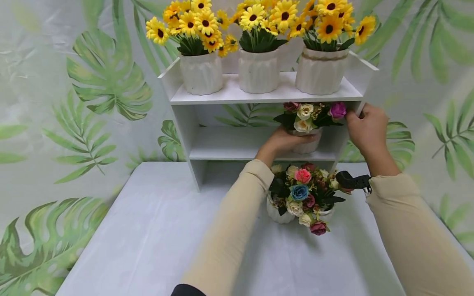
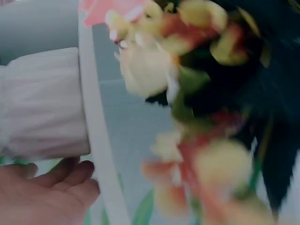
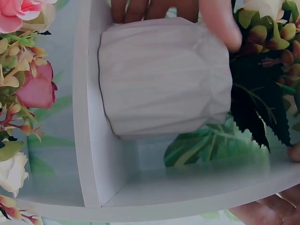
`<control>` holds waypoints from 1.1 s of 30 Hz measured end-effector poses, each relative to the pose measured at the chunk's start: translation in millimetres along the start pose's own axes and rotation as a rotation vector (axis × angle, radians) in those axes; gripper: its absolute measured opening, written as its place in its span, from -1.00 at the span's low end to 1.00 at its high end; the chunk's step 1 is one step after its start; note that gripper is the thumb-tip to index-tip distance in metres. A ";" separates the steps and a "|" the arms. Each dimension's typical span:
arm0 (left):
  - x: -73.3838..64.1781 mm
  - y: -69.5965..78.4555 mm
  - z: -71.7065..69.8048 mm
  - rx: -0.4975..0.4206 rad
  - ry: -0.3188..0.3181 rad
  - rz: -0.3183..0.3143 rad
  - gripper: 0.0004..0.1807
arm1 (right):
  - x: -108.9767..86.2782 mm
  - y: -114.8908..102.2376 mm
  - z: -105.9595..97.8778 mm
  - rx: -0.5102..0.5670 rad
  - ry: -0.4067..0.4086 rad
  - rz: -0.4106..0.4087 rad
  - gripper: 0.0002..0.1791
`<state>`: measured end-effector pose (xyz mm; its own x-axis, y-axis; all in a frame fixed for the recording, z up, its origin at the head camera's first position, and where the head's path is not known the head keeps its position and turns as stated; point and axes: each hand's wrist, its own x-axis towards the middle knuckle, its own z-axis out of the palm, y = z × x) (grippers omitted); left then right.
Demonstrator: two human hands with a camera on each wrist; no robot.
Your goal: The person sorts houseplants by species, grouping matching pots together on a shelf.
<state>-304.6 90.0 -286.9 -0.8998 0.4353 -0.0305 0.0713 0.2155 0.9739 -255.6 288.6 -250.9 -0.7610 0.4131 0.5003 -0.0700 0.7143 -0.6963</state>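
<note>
On the right part of the middle shelf (image 1: 229, 142) stands a white flowerpot (image 1: 310, 147) of artificial roses, cream, dark pink and purple. My left hand (image 1: 282, 142) holds this pot from its left side. The thumb lies across the front near the rim, and the fingers show behind the ribbed pot (image 3: 164, 79) in the right wrist view. With my right hand (image 1: 370, 129) I grip the right side panel of the white shelf unit (image 1: 266, 100), thumb on the inner side and fingers outside. In the left wrist view, blurred flowers (image 2: 145, 70) fill much of the picture.
Three white pots of yellow sunflowers (image 1: 259, 72) line the top shelf. Below, on the white table (image 1: 148, 230), white pots (image 1: 280, 211) with mixed roses (image 1: 299, 192) stand before the shelf's lower right part. A leaf-patterned cloth (image 1: 111, 78) hangs behind.
</note>
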 end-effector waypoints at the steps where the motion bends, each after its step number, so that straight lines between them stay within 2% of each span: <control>1: -4.9 -0.1 -6.0 0.024 -0.005 -0.025 -0.02 | -0.1 0.0 1.1 0.001 0.002 -0.003 -0.63; 4: -23.7 -2.6 -26.9 0.186 0.010 -0.057 -0.02 | 0.5 0.0 3.3 0.007 0.005 -0.012 -0.63; 7: -43.7 -10.1 -47.8 0.343 0.031 0.030 -0.26 | 2.1 1.6 2.5 0.015 0.000 -0.012 -0.65; 10: -69.5 -24.8 -60.7 0.410 0.077 0.111 -0.53 | 3.1 4.0 -0.1 0.018 -0.002 0.003 -0.65; 12: -91.0 -40.9 -63.7 0.404 0.119 0.139 -0.66 | 2.6 4.1 -2.0 0.013 -0.008 0.000 -0.65; 15: -129.5 -72.6 -61.8 0.403 0.155 0.175 -0.81 | 0.3 1.7 -2.5 -0.001 -0.021 -0.017 -0.63; 19: -172.7 -113.9 -55.4 0.429 0.126 0.167 -0.89 | -1.4 -0.4 0.3 -0.011 -0.025 -0.048 -0.63; 21: -185.9 -129.5 -53.8 0.444 0.104 0.153 -0.90 | -2.2 -0.8 1.1 -0.006 -0.029 -0.046 -0.65; 23: -191.5 -141.4 -53.0 0.445 0.092 0.137 -0.89 | -2.1 -0.6 1.0 0.002 -0.023 -0.035 -0.66; 26: -190.9 -153.2 -50.8 0.423 0.082 0.118 -0.86 | -1.7 0.6 0.0 0.003 -0.013 -0.025 -0.66; 30: -179.9 -161.8 -42.6 0.367 0.062 0.101 -0.79 | -0.6 2.2 -0.1 -0.017 -0.013 -0.029 -0.64; 33: -165.1 -165.8 -31.7 0.318 0.060 0.088 -0.71 | -0.3 2.9 0.4 -0.027 -0.023 -0.022 -0.63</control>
<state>-181.5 -45.3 -436.2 -0.9074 0.4139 0.0728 0.2718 0.4458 0.8529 -255.8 290.3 -253.3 -0.7739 0.3843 0.5034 -0.0697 0.7383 -0.6708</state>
